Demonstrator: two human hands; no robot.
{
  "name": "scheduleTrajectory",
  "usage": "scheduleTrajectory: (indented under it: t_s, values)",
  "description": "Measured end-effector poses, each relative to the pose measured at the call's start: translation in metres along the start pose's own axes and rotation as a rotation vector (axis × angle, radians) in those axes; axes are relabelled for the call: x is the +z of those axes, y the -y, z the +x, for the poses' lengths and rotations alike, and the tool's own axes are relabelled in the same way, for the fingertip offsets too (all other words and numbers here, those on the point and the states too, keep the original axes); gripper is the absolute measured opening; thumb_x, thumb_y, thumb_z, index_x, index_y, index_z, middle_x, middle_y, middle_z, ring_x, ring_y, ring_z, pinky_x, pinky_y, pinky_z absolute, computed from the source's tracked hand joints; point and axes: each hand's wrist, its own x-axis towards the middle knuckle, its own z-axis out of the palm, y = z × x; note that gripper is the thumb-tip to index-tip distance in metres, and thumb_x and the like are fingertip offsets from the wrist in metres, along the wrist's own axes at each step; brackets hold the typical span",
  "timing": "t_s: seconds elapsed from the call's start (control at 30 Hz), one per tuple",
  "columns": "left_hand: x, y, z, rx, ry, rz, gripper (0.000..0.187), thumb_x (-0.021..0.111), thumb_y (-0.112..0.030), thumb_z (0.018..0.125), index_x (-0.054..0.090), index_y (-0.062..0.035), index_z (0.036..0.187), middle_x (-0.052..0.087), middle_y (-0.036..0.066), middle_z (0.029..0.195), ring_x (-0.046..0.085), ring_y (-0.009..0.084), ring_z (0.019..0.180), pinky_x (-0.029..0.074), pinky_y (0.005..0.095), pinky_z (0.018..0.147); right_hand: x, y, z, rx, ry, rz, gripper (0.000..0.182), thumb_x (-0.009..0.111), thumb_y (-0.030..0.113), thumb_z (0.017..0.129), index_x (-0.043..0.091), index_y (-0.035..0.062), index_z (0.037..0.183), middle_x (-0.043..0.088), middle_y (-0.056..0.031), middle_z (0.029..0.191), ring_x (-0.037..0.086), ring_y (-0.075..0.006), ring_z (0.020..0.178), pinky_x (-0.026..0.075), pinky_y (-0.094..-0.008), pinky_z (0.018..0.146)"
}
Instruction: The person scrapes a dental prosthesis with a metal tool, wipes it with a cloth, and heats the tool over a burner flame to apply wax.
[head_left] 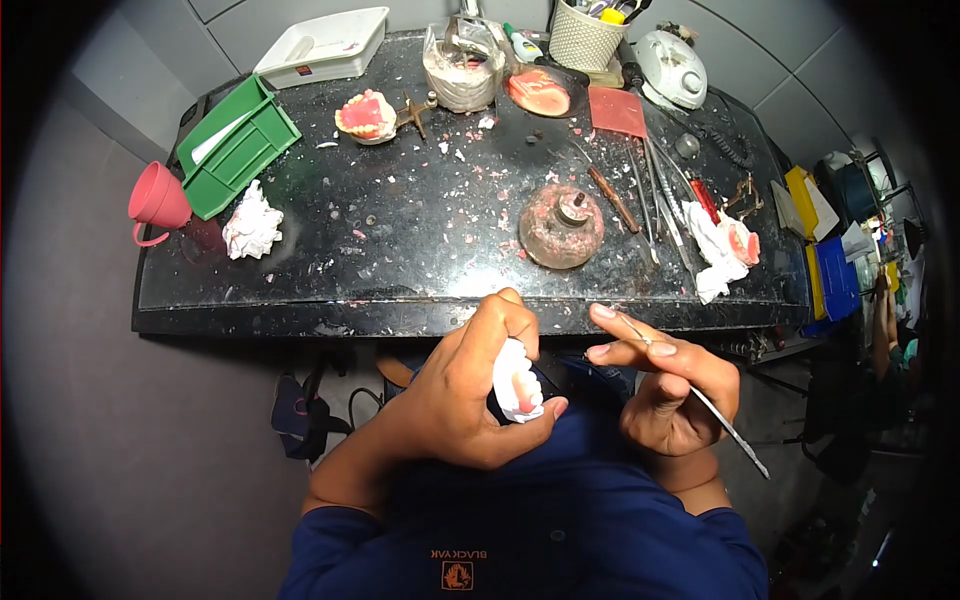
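My left hand is closed around a white plaster dental cast with teeth and a small pink wax area, held just in front of the table edge. My right hand grips a thin metal dental carving tool between its fingers, the shaft slanting down to the right. A gap separates the tool from the cast. On the table beyond my hands stands a round glass spirit burner, speckled with pink wax.
Several metal tools lie right of the burner, near a crumpled tissue and a pink denture piece. Left are a green tray, a pink cup and another tissue. A toothed model sits behind. Wax scraps litter the tabletop.
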Motion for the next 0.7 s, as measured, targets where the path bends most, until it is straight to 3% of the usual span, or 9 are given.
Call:
scheduleTrajectory:
  t_s: [0.07,0.13,0.23,0.4,0.7]
  values:
    - [0.0,0.0,0.002,0.021,0.002,-0.036,0.051,0.082,-0.008,0.078,0.042,-0.0019,0.108,0.05,0.009,0.087,0.056,0.0185,0.075,0.044,0.0323,0.065,-0.002,0.0,0.005,-0.046,0.056,-0.161,0.022,0.057,0.018,0.105,0.055,-0.0027,0.113,0.072,-0.0301,0.107,0.075,-0.0402,0.099,0.064,-0.0429,0.082]
    - [0.002,0.003,-0.001,0.032,-0.017,-0.053,0.053,0.083,-0.01,0.079,0.04,-0.0015,0.109,0.05,0.01,0.087,0.055,0.0186,0.075,0.044,0.0326,0.065,0.0,0.01,0.01,-0.094,0.043,-0.287,0.016,0.065,0.005,0.098,0.065,-0.0002,0.113,0.068,-0.0267,0.117,0.072,-0.0382,0.107,0.063,-0.0405,0.088]
    - [0.006,0.004,-0.001,0.061,-0.065,-0.022,0.058,0.085,-0.013,0.08,0.038,-0.0003,0.111,0.051,0.011,0.088,0.055,0.0195,0.076,0.045,0.0335,0.065,0.002,0.017,0.007,-0.05,0.125,-0.241,0.027,0.073,-0.005,0.089,0.065,0.0004,0.114,0.068,-0.0241,0.118,0.072,-0.0367,0.107,0.064,-0.0407,0.088]
    - [0.01,0.012,-0.002,0.193,-0.168,0.099,0.061,0.088,-0.013,0.079,0.038,0.0019,0.111,0.052,0.014,0.09,0.055,0.0213,0.074,0.046,0.0353,0.063,0.007,0.014,0.006,-0.125,0.183,-0.15,0.029,0.074,0.001,0.089,0.063,-0.004,0.115,0.068,-0.0232,0.115,0.073,-0.0378,0.106,0.063,-0.0452,0.092]
    - [0.008,0.005,-0.006,0.139,-0.169,0.133,0.057,0.088,-0.018,0.077,0.045,0.0038,0.107,0.055,0.013,0.089,0.06,0.019,0.069,0.049,0.0328,0.059,0.007,0.012,0.008,-0.176,0.238,-0.173,0.031,0.076,0.007,0.089,0.064,-0.0038,0.116,0.069,-0.0212,0.118,0.071,-0.038,0.109,0.063,-0.0446,0.094]
